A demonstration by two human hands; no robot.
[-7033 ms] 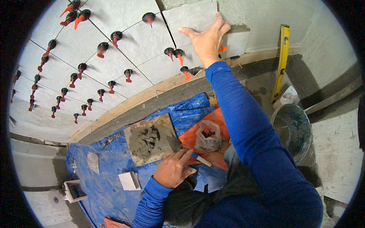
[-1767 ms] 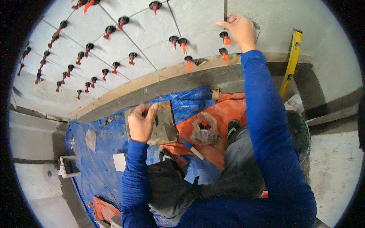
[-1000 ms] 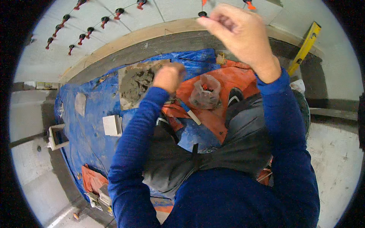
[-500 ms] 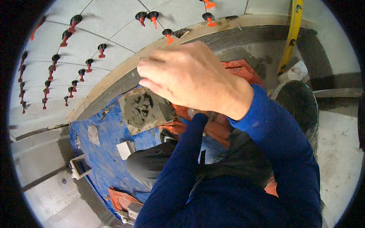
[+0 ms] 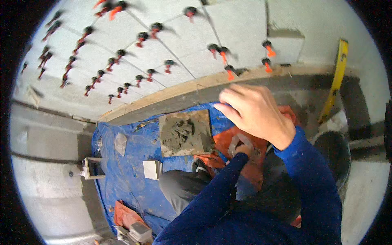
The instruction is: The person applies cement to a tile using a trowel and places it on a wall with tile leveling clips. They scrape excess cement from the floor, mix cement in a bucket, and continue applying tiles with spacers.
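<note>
My right hand (image 5: 258, 115) is raised over the orange sacking, its back toward me and its fingers curled in. Whatever may lie between its fingertips is hidden. Lower down, my left hand (image 5: 244, 150) is closed at a pale, see-through plastic bag (image 5: 235, 142), which lies against the orange sacking (image 5: 224, 139). Its fingers are partly hidden. Left of both hands, a square board (image 5: 165, 134) bears a heap of wet grey mortar (image 5: 181, 130). A small stack of white tiles (image 5: 152, 169) sits on the blue sheet, beside my knee.
Large pale tiles (image 5: 179, 45) cover the wall, with several black-and-red levelling clips (image 5: 157, 27) in their joints. A wooden batten (image 5: 175, 92) runs below them. A yellow spirit level (image 5: 337, 77) leans at the right, above a dark bucket (image 5: 332, 155). Blue sheeting (image 5: 122, 171) covers the floor.
The view has swung, so the wall and the board sit farther right and more wall shows. My right hand has moved away from above the mortar board. My left hand remains low at the orange sacking.
</note>
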